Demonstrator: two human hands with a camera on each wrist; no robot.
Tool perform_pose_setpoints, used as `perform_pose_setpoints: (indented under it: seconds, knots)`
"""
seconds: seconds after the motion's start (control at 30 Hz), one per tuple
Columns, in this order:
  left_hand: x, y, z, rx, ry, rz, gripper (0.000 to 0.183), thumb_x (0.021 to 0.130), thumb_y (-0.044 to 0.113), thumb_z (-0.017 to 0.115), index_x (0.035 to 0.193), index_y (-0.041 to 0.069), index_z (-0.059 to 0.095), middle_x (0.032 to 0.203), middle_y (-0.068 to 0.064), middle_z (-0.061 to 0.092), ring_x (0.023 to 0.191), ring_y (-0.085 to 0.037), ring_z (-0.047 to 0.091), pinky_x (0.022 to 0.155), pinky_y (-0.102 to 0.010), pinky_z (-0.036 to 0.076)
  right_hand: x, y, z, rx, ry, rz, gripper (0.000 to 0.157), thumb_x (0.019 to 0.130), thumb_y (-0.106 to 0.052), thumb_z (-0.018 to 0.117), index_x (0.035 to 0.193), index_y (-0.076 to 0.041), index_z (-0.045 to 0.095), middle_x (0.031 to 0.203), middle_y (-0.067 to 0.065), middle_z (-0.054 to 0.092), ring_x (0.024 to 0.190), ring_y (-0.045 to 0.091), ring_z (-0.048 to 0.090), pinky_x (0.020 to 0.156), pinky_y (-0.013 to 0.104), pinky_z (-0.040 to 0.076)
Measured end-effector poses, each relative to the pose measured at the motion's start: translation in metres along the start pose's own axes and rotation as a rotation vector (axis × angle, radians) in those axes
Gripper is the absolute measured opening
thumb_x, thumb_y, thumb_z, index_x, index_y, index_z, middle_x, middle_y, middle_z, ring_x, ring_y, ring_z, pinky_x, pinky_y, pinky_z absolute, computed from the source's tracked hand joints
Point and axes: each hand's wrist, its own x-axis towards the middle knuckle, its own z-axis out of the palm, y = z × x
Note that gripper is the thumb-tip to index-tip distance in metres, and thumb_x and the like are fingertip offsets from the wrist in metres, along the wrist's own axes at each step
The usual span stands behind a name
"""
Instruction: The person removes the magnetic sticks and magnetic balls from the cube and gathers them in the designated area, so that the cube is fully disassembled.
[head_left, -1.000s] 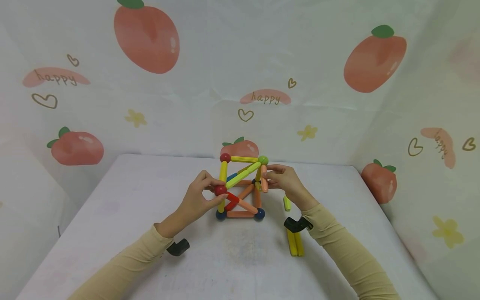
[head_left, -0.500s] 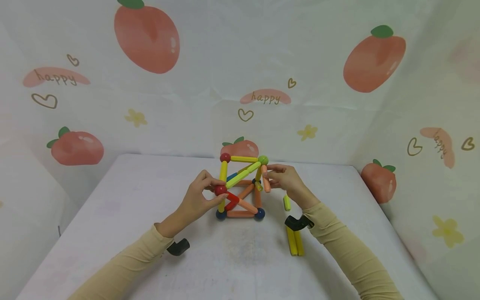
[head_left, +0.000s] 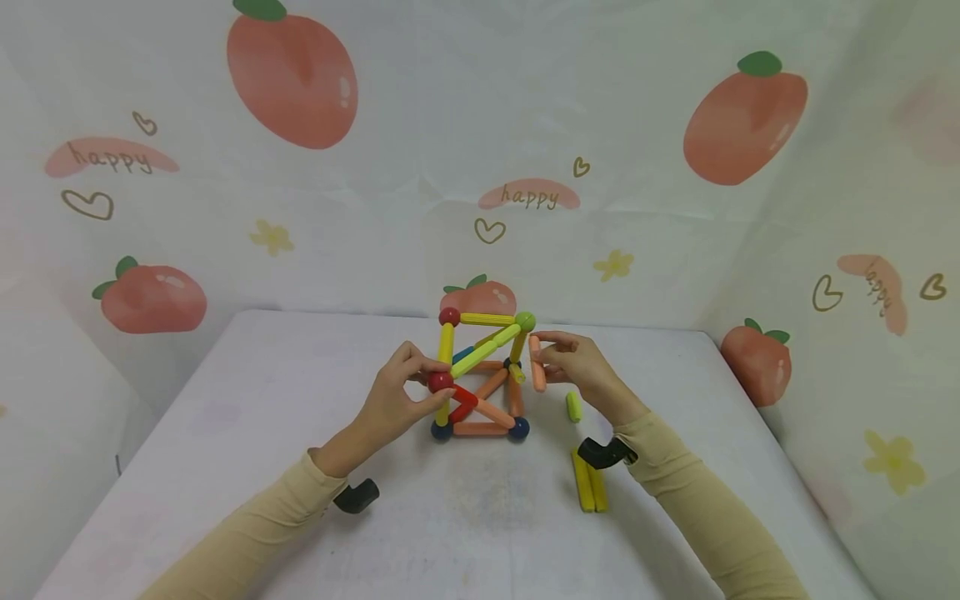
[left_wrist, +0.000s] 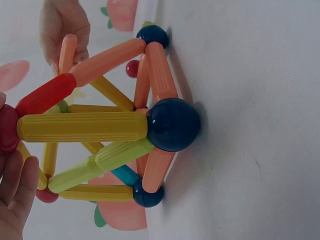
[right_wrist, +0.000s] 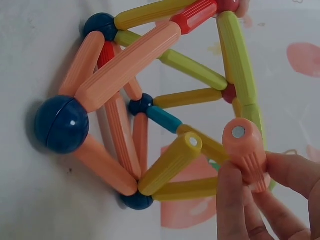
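Note:
A frame of magnetic rods and balls stands on the table. My left hand (head_left: 397, 390) pinches the red ball (head_left: 441, 381) at its near upper left corner, with thumb and fingers on either side. My right hand (head_left: 585, 367) holds a peach rod (head_left: 537, 367) between thumb and fingers, just right of the green ball (head_left: 525, 321) and apart from it. The rod's metal-tipped end faces the camera in the right wrist view. A yellow rod (right_wrist: 172, 162) juts from the far right lower blue ball (right_wrist: 137, 201), its other end free. A peach rod (left_wrist: 107, 62) joined to a red rod (left_wrist: 45, 94) makes the front diagonal.
Two yellow rods (head_left: 583, 483) lie side by side on the table (head_left: 480, 533), right of the frame. A short yellow-green rod (head_left: 573, 407) lies farther back, near the right wrist. A printed cloth (head_left: 420, 108) hangs behind the table.
My right hand has moved slightly right, taking the peach rod away from beneath the green ball. The left hand and the frame have stayed in place.

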Motion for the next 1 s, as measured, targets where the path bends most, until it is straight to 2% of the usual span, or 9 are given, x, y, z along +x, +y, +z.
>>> perform_pose_setpoints:
  seconds: [0.13, 0.43, 0.73, 1.0]
  knots:
    - [0.0, -0.001, 0.0, 0.004, 0.001, -0.004, 0.031, 0.081, 0.011, 0.082, 0.11, 0.007, 0.071, 0.091, -0.003, 0.053, 0.085, -0.01, 0.061, 0.075, -0.038, 0.061, -0.005, 0.007, -0.008, -0.002, -0.019, -0.056, 0.051, 0.096, -0.021, 0.065, 0.144, -0.013, 0.051, 0.101, 0.002, 0.067, 0.086, 0.014, 0.069, 0.087, 0.034, 0.059]
    - [0.0, -0.001, -0.001, 0.005, 0.004, -0.007, 0.031, 0.081, 0.012, 0.082, 0.11, 0.008, 0.071, 0.091, -0.002, 0.052, 0.085, -0.01, 0.061, 0.076, -0.033, 0.061, -0.03, 0.031, -0.025, -0.037, -0.023, -0.139, 0.051, 0.095, -0.017, 0.066, 0.142, -0.007, 0.05, 0.109, 0.01, 0.059, 0.088, 0.014, 0.065, 0.081, 0.033, 0.061]
    - [0.001, 0.0, 0.0, 0.005, 0.001, -0.006, 0.03, 0.081, 0.012, 0.081, 0.109, 0.008, 0.071, 0.092, -0.003, 0.053, 0.085, -0.011, 0.061, 0.077, -0.024, 0.059, -0.064, 0.067, -0.043, -0.117, -0.026, -0.096, 0.054, 0.095, -0.02, 0.067, 0.144, -0.006, 0.048, 0.115, 0.022, 0.058, 0.089, 0.016, 0.066, 0.08, 0.03, 0.061]
    - [0.0, 0.001, -0.001, 0.003, 0.002, -0.014, 0.031, 0.081, 0.013, 0.082, 0.11, 0.008, 0.071, 0.092, -0.002, 0.053, 0.086, -0.01, 0.06, 0.077, -0.024, 0.059, -0.086, 0.094, -0.054, -0.131, -0.016, -0.049, 0.054, 0.093, -0.02, 0.068, 0.141, -0.003, 0.049, 0.111, 0.018, 0.059, 0.085, 0.017, 0.067, 0.075, 0.029, 0.06]
